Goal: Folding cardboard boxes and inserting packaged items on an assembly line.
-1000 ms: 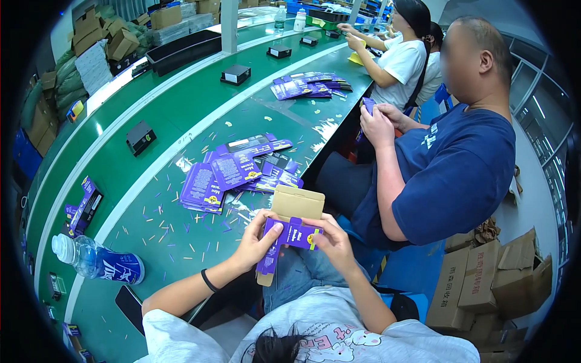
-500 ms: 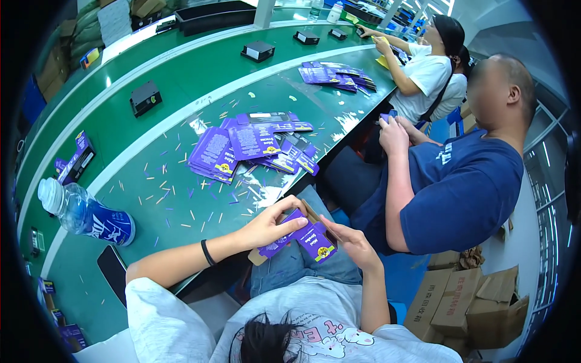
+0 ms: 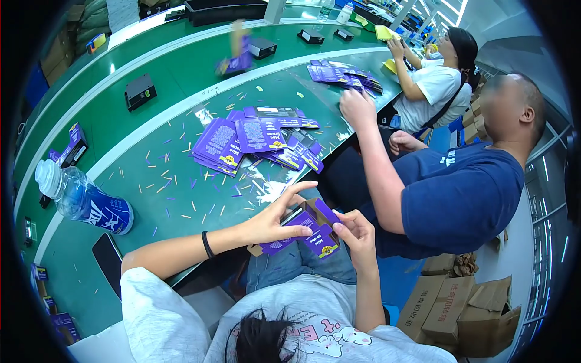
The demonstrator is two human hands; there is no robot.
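A small purple carton (image 3: 319, 241), partly folded with brown inner sides, is held over my lap just off the table edge. My left hand (image 3: 279, 219) grips its left part, thumb flat on the printed panel and index finger stretched out above. On the other side, my right hand (image 3: 358, 239) pinches a purple flap at the carton's upper right between thumb and fingers. The carton's top end stands open, showing its brown inside. Beyond my left hand, a pile of flat purple cartons (image 3: 219, 145) lies on the green table (image 3: 157, 199).
A blue-labelled bottle (image 3: 100, 209) and a phone (image 3: 109, 260) are at left. Black devices (image 3: 140, 92) sit on the green belt, where a blurred purple carton (image 3: 237, 55) appears. A co-worker in blue (image 3: 460, 181) sits close at right. Cardboard boxes (image 3: 451, 305) stand behind.
My carton has opened into a box shape, and my right hand has shifted onto its flap. The co-worker's arm has risen over the table; a blurred purple carton has appeared above the belt.
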